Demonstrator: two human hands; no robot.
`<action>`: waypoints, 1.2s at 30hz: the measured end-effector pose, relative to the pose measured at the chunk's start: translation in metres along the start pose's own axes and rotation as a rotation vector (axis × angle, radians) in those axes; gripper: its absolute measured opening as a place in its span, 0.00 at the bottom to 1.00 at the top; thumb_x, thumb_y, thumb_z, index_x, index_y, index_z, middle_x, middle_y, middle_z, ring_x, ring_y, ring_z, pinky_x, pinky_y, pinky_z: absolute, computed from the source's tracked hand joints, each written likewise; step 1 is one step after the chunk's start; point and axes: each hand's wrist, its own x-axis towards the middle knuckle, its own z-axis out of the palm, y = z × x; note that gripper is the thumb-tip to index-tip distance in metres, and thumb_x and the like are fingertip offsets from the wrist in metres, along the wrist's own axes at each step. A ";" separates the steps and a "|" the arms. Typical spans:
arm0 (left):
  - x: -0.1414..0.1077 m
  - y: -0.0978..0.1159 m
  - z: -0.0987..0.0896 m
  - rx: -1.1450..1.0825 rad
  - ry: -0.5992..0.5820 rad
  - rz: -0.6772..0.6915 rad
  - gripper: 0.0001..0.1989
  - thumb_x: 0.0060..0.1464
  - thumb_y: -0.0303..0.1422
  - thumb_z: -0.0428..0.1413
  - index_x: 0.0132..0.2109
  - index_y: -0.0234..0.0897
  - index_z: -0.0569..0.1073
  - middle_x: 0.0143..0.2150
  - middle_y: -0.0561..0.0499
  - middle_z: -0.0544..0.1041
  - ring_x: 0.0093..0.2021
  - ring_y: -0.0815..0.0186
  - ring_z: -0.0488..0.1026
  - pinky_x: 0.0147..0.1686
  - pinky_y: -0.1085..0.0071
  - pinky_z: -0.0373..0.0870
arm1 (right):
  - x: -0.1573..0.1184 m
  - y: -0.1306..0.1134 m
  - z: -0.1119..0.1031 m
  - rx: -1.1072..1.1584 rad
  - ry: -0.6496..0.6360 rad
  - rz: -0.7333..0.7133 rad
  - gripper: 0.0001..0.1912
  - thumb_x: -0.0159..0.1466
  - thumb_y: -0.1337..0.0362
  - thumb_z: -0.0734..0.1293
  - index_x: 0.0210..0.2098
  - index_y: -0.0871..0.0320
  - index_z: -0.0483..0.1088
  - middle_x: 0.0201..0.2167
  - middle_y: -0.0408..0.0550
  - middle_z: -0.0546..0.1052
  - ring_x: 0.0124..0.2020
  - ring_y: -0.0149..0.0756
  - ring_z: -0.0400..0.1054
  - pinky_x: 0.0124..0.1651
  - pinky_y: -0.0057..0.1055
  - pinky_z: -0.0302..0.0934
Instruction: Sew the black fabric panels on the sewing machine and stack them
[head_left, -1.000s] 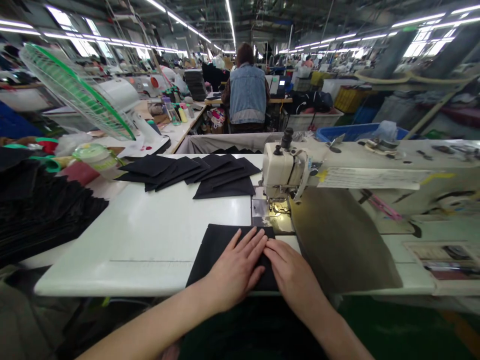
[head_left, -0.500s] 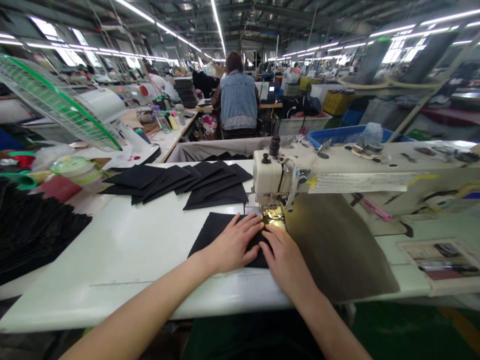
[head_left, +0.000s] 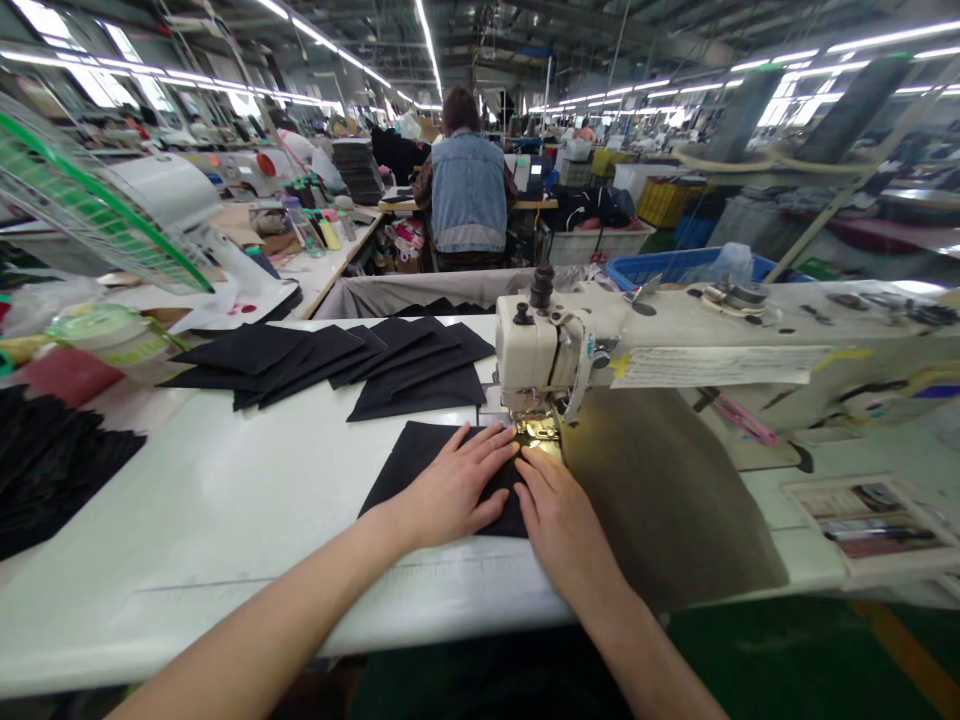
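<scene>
A black fabric piece (head_left: 409, 455) lies flat on the sewing machine's pale table, its right edge at the lit presser foot (head_left: 538, 432). My left hand (head_left: 461, 485) rests on top of it, palm down, fingers stretched out and slightly apart. Close beside it, my right hand (head_left: 559, 510) lies along the fabric's right edge, fingers extended, its fingertips just in front of the foot. The fingertips of both hands nearly meet there. The sewing machine (head_left: 536, 345) stands directly beyond the hands. The needle itself is too small to make out.
Overlapping black fabric pieces (head_left: 337, 355) lie left of the machine head. A dark fabric heap (head_left: 60, 465) sits at far left, near a green-rimmed fan (head_left: 97, 190). A blue basket (head_left: 660, 270) stands behind the machine. A person in a denim vest (head_left: 469, 190) sits ahead.
The whole view has shifted slightly, so most things appear a little further left. Both hands stay on the black fabric at the presser foot, with no clear movement relative to the machine.
</scene>
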 end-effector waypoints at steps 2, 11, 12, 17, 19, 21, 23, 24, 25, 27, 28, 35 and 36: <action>0.002 -0.001 -0.001 0.000 0.003 -0.005 0.29 0.62 0.34 0.55 0.69 0.38 0.62 0.73 0.41 0.60 0.74 0.54 0.52 0.71 0.46 0.44 | 0.002 0.001 0.001 -0.005 -0.003 -0.001 0.19 0.70 0.71 0.57 0.56 0.64 0.72 0.56 0.63 0.75 0.58 0.48 0.70 0.61 0.52 0.67; -0.013 0.007 -0.002 0.015 -0.044 0.068 0.26 0.64 0.29 0.51 0.68 0.39 0.64 0.73 0.43 0.58 0.74 0.54 0.51 0.71 0.45 0.46 | -0.027 -0.007 -0.016 -0.044 -0.015 -0.032 0.17 0.72 0.68 0.59 0.55 0.64 0.73 0.55 0.62 0.77 0.57 0.49 0.72 0.58 0.48 0.70; -0.019 0.011 -0.002 0.007 -0.073 0.116 0.25 0.65 0.27 0.50 0.68 0.39 0.65 0.73 0.44 0.60 0.74 0.54 0.52 0.71 0.46 0.48 | -0.035 -0.010 -0.021 -0.047 -0.020 -0.048 0.17 0.72 0.68 0.59 0.56 0.64 0.73 0.56 0.61 0.77 0.57 0.48 0.72 0.58 0.47 0.71; -0.038 0.028 0.000 -0.005 -0.127 0.198 0.23 0.69 0.31 0.48 0.68 0.39 0.65 0.70 0.45 0.65 0.73 0.54 0.55 0.71 0.50 0.51 | -0.059 -0.016 -0.033 -0.071 -0.014 -0.099 0.19 0.73 0.68 0.58 0.59 0.66 0.70 0.58 0.60 0.75 0.61 0.48 0.69 0.60 0.46 0.69; -0.038 0.026 0.001 -0.008 -0.110 0.185 0.23 0.69 0.33 0.49 0.69 0.40 0.65 0.70 0.45 0.65 0.73 0.53 0.55 0.71 0.49 0.50 | -0.057 -0.014 -0.031 -0.080 -0.017 -0.101 0.19 0.72 0.68 0.59 0.59 0.67 0.70 0.58 0.61 0.75 0.60 0.50 0.69 0.60 0.47 0.69; -0.033 0.019 0.001 -0.009 -0.101 0.177 0.23 0.69 0.33 0.50 0.68 0.40 0.65 0.70 0.44 0.65 0.73 0.53 0.56 0.71 0.48 0.50 | -0.050 -0.010 -0.026 -0.087 -0.020 -0.104 0.18 0.72 0.68 0.60 0.58 0.68 0.71 0.57 0.62 0.76 0.59 0.51 0.70 0.59 0.48 0.69; -0.027 0.011 0.000 -0.010 -0.092 0.167 0.22 0.69 0.34 0.50 0.68 0.40 0.66 0.70 0.44 0.65 0.72 0.53 0.57 0.70 0.47 0.51 | -0.039 -0.006 -0.020 -0.096 -0.024 -0.101 0.17 0.71 0.69 0.61 0.56 0.68 0.72 0.55 0.62 0.77 0.57 0.51 0.71 0.59 0.48 0.69; -0.023 0.006 -0.001 -0.011 -0.086 0.164 0.22 0.69 0.33 0.50 0.67 0.40 0.67 0.70 0.43 0.66 0.72 0.53 0.57 0.70 0.46 0.51 | -0.034 -0.004 -0.018 -0.102 -0.029 -0.095 0.17 0.71 0.69 0.61 0.55 0.68 0.73 0.55 0.62 0.77 0.57 0.51 0.72 0.59 0.48 0.69; -0.020 0.002 -0.002 -0.012 -0.079 0.162 0.21 0.69 0.33 0.50 0.67 0.39 0.67 0.69 0.43 0.66 0.72 0.53 0.58 0.70 0.46 0.51 | -0.028 -0.003 -0.016 -0.108 -0.035 -0.083 0.16 0.71 0.69 0.61 0.55 0.68 0.73 0.54 0.62 0.77 0.56 0.51 0.72 0.59 0.48 0.69; -0.012 -0.006 -0.004 -0.013 -0.063 0.162 0.21 0.69 0.33 0.50 0.66 0.39 0.69 0.68 0.43 0.68 0.71 0.52 0.59 0.69 0.46 0.52 | -0.016 -0.003 -0.013 -0.118 -0.056 -0.055 0.16 0.71 0.69 0.62 0.55 0.68 0.72 0.54 0.63 0.77 0.56 0.51 0.71 0.59 0.48 0.68; -0.008 -0.011 -0.004 -0.012 -0.057 0.163 0.20 0.69 0.34 0.50 0.65 0.39 0.69 0.68 0.43 0.68 0.71 0.52 0.59 0.69 0.46 0.53 | -0.010 -0.003 -0.012 -0.120 -0.064 -0.042 0.16 0.70 0.68 0.62 0.55 0.68 0.72 0.54 0.63 0.77 0.56 0.52 0.71 0.59 0.48 0.68; 0.017 -0.038 -0.008 -0.005 -0.021 0.165 0.20 0.69 0.33 0.49 0.65 0.38 0.70 0.68 0.44 0.69 0.71 0.53 0.59 0.69 0.47 0.55 | 0.019 -0.006 -0.008 -0.110 -0.093 0.043 0.13 0.71 0.68 0.62 0.51 0.66 0.73 0.50 0.61 0.77 0.54 0.51 0.71 0.59 0.49 0.68; 0.020 -0.041 -0.010 -0.006 -0.020 0.163 0.20 0.69 0.33 0.49 0.65 0.38 0.70 0.68 0.44 0.69 0.71 0.53 0.59 0.69 0.48 0.55 | 0.020 -0.006 -0.007 -0.109 -0.087 0.043 0.13 0.71 0.68 0.62 0.51 0.66 0.73 0.50 0.61 0.77 0.53 0.51 0.71 0.59 0.49 0.68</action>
